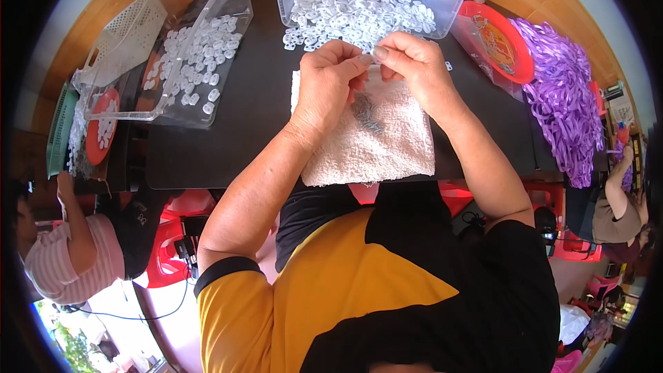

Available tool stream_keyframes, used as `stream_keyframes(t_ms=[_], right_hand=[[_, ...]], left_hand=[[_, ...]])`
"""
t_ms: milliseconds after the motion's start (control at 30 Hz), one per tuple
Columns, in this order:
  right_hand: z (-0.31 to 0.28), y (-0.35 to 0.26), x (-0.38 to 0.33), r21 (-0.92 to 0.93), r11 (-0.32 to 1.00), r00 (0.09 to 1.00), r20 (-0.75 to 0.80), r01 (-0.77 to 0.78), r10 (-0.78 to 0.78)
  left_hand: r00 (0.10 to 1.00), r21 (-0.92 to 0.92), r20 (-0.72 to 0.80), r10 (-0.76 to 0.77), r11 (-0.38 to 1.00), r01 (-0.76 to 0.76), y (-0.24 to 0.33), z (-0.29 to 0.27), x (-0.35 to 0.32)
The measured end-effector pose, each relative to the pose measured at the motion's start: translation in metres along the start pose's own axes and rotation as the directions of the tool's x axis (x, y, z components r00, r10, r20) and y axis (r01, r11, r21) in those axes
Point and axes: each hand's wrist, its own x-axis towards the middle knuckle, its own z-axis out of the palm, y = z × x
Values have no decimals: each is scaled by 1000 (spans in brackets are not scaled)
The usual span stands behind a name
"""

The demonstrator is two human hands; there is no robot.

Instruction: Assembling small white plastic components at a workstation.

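Over the far edge of a folded cream towel (400, 148), my two hands meet fingertip to fingertip. Thumb and fingers of my left hand (328, 79) are pinched together, and my right hand (418, 69) pinches from the other side. A bit of something small and whitish shows between the fingertips, too small and covered to name. On the towel, just below my hands, lies a little heap of thin, dark metal pieces (369, 116). Right beyond my hands, a translucent bin (456, 0) holds many small white plastic pieces with holes (345, 10), some spilling past its near edge.
A clear tilted box (238, 10) with white pieces (200, 55) stands left on the black table (207, 155). At right are a red plate (521, 48) of small metal parts and a pile of purple ribbon (566, 97). Other people sit at both sides.
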Motion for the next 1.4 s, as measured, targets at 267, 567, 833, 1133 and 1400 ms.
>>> stream_keyframes(t_ms=[267,567,833,1133,1400], right_hand=[[3,5,-2,-45,999,1000,12,7,-7],[11,10,-5,-86,993,995,-49,78,-82],[9,6,-8,-99,995,999,-29,-26,23],[4,3,-3,-54,995,993,-74,88,-92],[0,6,-3,-69,996,994,-85,63,-68]], left_hand=[[1000,-26,16,9,1000,-8,-3,1,1],[1000,37,-10,4,999,-3,-4,1,-2],[1000,69,-1,-18,997,18,-5,1,-1],[999,16,11,41,999,-41,2,2,-2],[999,41,42,30,999,-32,1,2,-2]])
